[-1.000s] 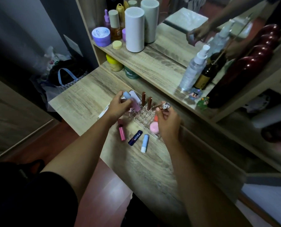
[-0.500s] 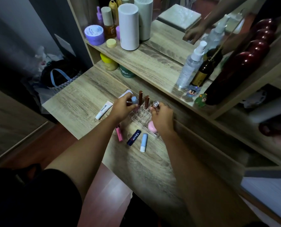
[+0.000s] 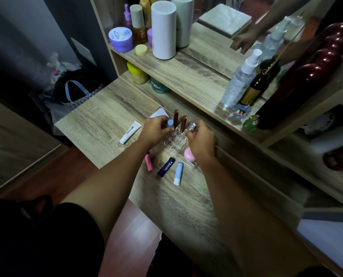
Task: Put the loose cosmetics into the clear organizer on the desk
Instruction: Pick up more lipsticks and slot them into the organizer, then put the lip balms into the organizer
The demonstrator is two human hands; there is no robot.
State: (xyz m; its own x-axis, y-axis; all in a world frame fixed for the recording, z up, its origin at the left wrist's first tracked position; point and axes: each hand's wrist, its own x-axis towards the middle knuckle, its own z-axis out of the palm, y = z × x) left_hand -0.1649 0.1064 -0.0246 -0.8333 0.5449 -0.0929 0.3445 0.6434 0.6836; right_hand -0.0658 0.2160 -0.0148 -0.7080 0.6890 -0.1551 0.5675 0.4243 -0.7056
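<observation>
I read NIVEA on the dark blue stick (image 3: 166, 167) lying just in front of the clear organizer (image 3: 176, 139), and PANTENO LIPS on the white tube (image 3: 130, 132) to its left. My left hand (image 3: 155, 131) pinches a blue-capped tube (image 3: 170, 123), now lowered into the organizer's back; my right hand (image 3: 201, 139) grips a silver-capped one (image 3: 192, 126), now upright.

Dim, shadowy wide-angle view, blurred edges

Three lip balm sticks (image 3: 166, 167) lie loose; two brown tubes (image 3: 176, 118) stand upright.
</observation>
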